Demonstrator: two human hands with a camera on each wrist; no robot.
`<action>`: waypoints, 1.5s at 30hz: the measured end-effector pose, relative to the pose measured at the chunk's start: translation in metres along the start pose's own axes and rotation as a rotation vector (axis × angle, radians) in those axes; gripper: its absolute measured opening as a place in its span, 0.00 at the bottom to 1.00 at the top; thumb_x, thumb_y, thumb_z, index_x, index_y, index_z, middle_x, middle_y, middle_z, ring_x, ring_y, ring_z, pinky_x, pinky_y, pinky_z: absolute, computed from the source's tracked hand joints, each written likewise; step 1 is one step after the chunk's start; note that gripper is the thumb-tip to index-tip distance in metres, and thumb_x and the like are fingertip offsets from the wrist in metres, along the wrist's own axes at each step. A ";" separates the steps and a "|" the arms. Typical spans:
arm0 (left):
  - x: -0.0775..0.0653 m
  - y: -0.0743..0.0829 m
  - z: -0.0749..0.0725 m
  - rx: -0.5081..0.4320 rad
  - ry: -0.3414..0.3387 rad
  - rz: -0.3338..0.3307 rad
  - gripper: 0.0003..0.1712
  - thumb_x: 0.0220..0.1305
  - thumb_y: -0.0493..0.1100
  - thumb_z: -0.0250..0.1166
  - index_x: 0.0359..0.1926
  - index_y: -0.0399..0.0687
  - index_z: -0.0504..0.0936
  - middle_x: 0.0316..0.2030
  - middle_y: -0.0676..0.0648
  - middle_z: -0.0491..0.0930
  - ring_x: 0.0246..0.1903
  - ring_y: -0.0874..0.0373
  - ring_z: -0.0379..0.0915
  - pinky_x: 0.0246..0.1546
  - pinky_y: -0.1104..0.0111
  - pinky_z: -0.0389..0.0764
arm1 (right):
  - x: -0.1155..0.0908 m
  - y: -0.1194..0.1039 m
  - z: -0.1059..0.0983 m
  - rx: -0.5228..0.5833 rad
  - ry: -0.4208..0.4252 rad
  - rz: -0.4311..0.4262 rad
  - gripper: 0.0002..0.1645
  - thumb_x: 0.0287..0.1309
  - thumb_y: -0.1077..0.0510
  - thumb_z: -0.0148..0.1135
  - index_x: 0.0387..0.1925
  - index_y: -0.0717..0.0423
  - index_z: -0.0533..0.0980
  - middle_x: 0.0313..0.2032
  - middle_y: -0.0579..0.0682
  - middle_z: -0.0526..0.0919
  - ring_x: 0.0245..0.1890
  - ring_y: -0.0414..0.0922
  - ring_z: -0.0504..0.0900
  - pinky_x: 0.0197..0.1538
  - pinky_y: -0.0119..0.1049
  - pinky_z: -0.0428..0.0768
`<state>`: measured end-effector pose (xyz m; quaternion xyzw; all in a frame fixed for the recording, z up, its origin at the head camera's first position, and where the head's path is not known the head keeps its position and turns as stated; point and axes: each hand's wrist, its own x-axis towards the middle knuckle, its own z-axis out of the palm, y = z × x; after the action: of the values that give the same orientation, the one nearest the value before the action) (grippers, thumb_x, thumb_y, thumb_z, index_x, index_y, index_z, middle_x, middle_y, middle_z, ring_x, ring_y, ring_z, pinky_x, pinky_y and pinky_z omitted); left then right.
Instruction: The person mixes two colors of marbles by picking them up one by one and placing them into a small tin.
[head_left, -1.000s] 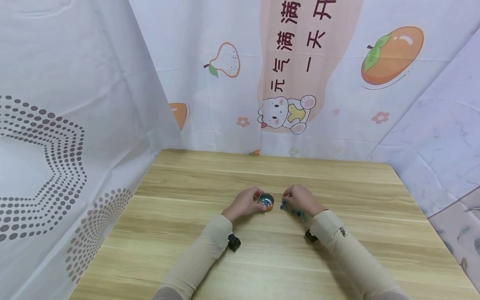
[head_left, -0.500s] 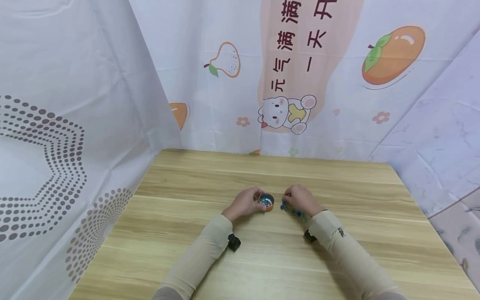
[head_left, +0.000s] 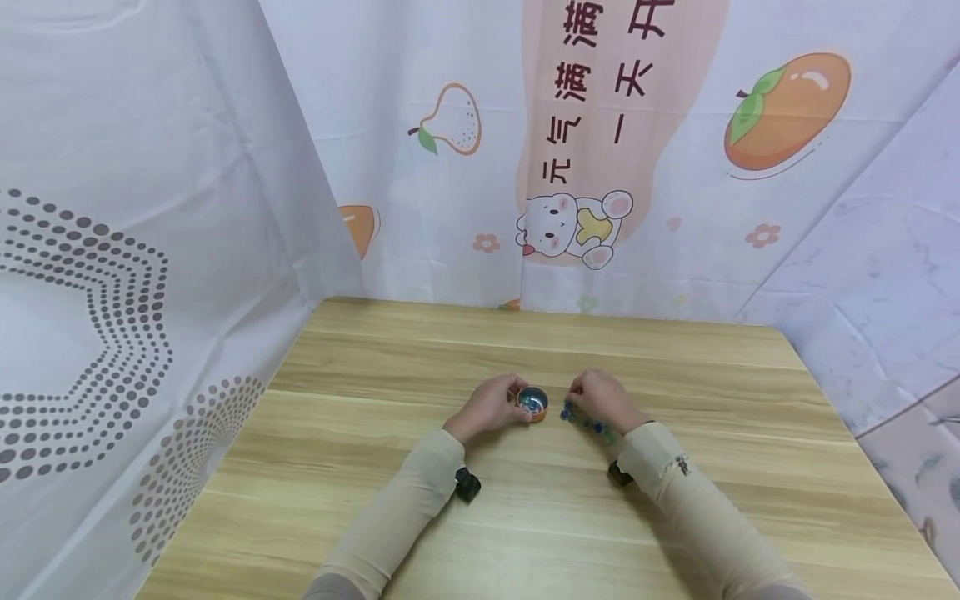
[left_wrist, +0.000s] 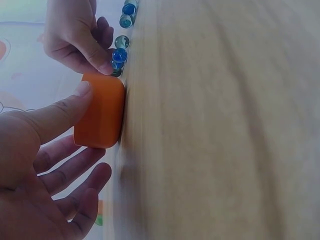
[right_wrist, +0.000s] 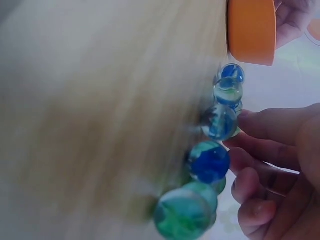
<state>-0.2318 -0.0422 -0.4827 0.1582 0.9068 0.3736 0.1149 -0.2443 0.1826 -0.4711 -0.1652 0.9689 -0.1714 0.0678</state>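
Observation:
My left hand (head_left: 491, 406) holds a small orange bowl (left_wrist: 102, 112) at its side, thumb on one side and fingers on the other. Seen from the head, the bowl has a dark, shiny inside with a few marbles (head_left: 533, 406) at its bottom. Just right of it, my right hand (head_left: 606, 400) is low over a line of several blue and green glass marbles (right_wrist: 209, 161). Its thumb and forefinger tips pinch at a marble (right_wrist: 236, 131), mostly hidden behind others in the right wrist view. The remaining fingers curl loosely.
Both hands work on a wood-grain table (head_left: 495, 533). A printed curtain (head_left: 450, 217) hangs behind its far edge, with more cloth at the left and right. Dark wrist cameras (head_left: 468, 484) sit below the cuffs.
My right hand has shifted very slightly rightward, its fingertips still at the marbles. The left hand and the bowl have stayed in place.

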 end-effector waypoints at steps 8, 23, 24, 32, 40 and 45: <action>0.000 0.000 0.000 -0.004 -0.002 -0.003 0.29 0.52 0.45 0.76 0.55 0.47 0.78 0.48 0.47 0.81 0.46 0.55 0.77 0.50 0.60 0.76 | -0.001 0.001 0.002 0.014 0.010 -0.002 0.10 0.61 0.56 0.64 0.34 0.59 0.85 0.33 0.53 0.86 0.30 0.43 0.81 0.38 0.41 0.81; -0.001 -0.001 0.000 0.010 -0.008 0.011 0.29 0.53 0.46 0.75 0.57 0.46 0.77 0.50 0.46 0.81 0.48 0.54 0.77 0.51 0.59 0.76 | -0.002 0.001 0.003 0.029 0.047 -0.015 0.10 0.61 0.56 0.64 0.36 0.59 0.85 0.35 0.53 0.86 0.33 0.45 0.82 0.39 0.43 0.81; -0.001 -0.002 0.001 0.009 -0.008 0.012 0.29 0.53 0.45 0.75 0.56 0.46 0.77 0.49 0.46 0.81 0.48 0.54 0.77 0.51 0.59 0.76 | -0.002 0.001 0.004 0.028 0.050 -0.016 0.10 0.61 0.56 0.64 0.36 0.59 0.85 0.35 0.53 0.86 0.33 0.45 0.82 0.39 0.42 0.81; -0.001 -0.002 0.002 0.010 -0.006 0.009 0.30 0.53 0.46 0.75 0.56 0.47 0.77 0.49 0.46 0.81 0.48 0.54 0.77 0.51 0.59 0.76 | -0.003 -0.002 0.003 0.064 0.069 -0.009 0.11 0.62 0.56 0.63 0.38 0.60 0.84 0.34 0.52 0.84 0.32 0.44 0.80 0.37 0.41 0.79; -0.001 0.000 0.001 0.014 -0.004 0.010 0.29 0.53 0.45 0.75 0.56 0.46 0.77 0.49 0.46 0.81 0.48 0.53 0.77 0.51 0.59 0.76 | -0.002 -0.005 0.001 0.134 0.111 -0.018 0.11 0.62 0.56 0.62 0.38 0.59 0.85 0.34 0.52 0.84 0.32 0.43 0.78 0.37 0.40 0.77; -0.001 0.000 0.000 0.010 -0.005 0.013 0.29 0.53 0.45 0.75 0.56 0.47 0.77 0.49 0.46 0.81 0.48 0.53 0.77 0.51 0.59 0.76 | -0.003 -0.007 0.001 0.181 0.127 -0.020 0.10 0.62 0.56 0.63 0.36 0.59 0.85 0.33 0.51 0.83 0.31 0.43 0.76 0.36 0.38 0.76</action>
<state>-0.2307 -0.0424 -0.4826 0.1655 0.9074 0.3692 0.1139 -0.2394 0.1772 -0.4691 -0.1568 0.9501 -0.2688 0.0192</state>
